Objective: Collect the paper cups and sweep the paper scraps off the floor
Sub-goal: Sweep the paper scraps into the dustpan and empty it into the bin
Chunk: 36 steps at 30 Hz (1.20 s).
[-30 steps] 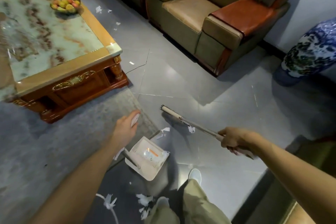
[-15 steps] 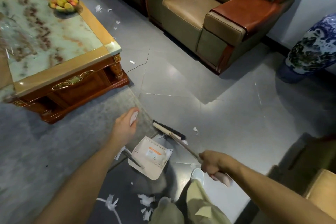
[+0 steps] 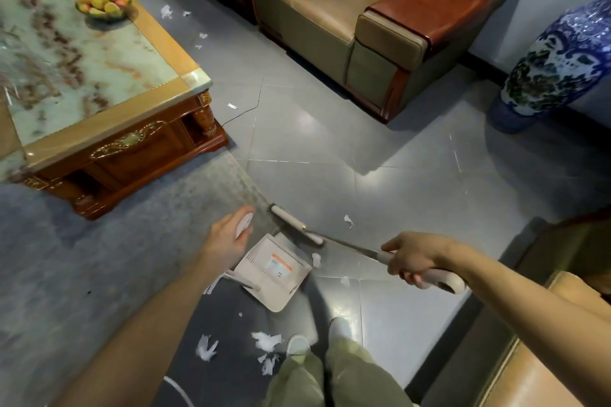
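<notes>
Head view: looking down at the floor and both arms.
Left hand: the left hand (image 3: 228,241) is clenched round the pale grip on top of the cream plastic dustpan (image 3: 274,271) with an orange-and-white label. The pan sits on the floor at the edge of the grey rug (image 3: 99,258).
Right hand: the right hand (image 3: 415,256) grasps the cream grip of the long-handled broom (image 3: 296,225) with a cream head and dark bristles. The head rests at the pan's 12 o'clock, touching or almost touching its rim.
Task's things: the white torn paper scraps (image 3: 347,221) are spread about. One lies at the broom head's 3 o'clock, two are by the pan's 3 o'clock side, a cluster is at 6 o'clock by the white shoes (image 3: 340,324), and more lie far off at 11 o'clock past the marble-topped wooden coffee table (image 3: 99,53). No paper cups are in sight.
Risk, overshoot: a brisk stroke likely flicks the light scraps over the pan's rim (they weigh nothing).
Risk, bypass: the scraps at 3 o'clock sit outside the pan's mouth, so a straight pull probably misses them.
Risk, rug: bristles catching the rug's edge could scatter the pile.
Risk, feet: a step may trample the 6 o'clock cluster.
</notes>
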Available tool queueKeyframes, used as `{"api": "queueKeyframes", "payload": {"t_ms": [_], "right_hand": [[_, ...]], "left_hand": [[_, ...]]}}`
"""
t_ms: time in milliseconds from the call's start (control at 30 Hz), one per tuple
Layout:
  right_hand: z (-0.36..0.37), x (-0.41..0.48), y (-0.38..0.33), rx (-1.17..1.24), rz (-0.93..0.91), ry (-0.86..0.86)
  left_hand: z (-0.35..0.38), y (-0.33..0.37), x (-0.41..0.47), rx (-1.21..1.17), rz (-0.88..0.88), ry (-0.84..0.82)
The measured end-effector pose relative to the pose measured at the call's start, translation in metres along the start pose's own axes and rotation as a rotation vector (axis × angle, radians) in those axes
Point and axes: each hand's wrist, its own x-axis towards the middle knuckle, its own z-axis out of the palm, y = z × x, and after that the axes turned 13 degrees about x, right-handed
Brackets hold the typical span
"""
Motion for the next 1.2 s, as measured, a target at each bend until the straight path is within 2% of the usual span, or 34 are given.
{"api": "queueKeyframes", "payload": {"t_ms": [200,367,533,667,767,900,1000,1200], "right_hand": [[-0.022,0.025,0.012,-0.055,0.009,0.173],[-0.028,0.044,0.021,-0.187,0.049,0.301],[-0.008,0.056,0.034,-0.158,0.134,0.281],[0.046,0.053,0.037,-0.014,0.164,0.220],[0.098,0.042,0.034,0.051,0.151,0.227],[0.200,0.006,0.018,0.108,0.147,0.170],[0.269,-0.028,0.013,0.155,0.169,0.111],[0.329,-0.097,0.046,0.600,0.209,0.119]], "left_hand": [[-0.003,-0.001,0.000,0.057,0.172,-0.038],[-0.001,-0.016,0.000,0.078,0.322,0.004],[0.007,-0.029,0.004,0.060,0.351,-0.043],[0.003,-0.045,0.017,0.075,0.219,-0.130],[-0.003,-0.051,0.018,0.041,0.251,-0.109],[-0.005,-0.057,-0.003,-0.021,0.418,-0.103],[-0.005,-0.064,-0.020,-0.019,0.423,-0.151],[-0.022,-0.102,-0.041,-0.014,0.438,-0.146]]}}
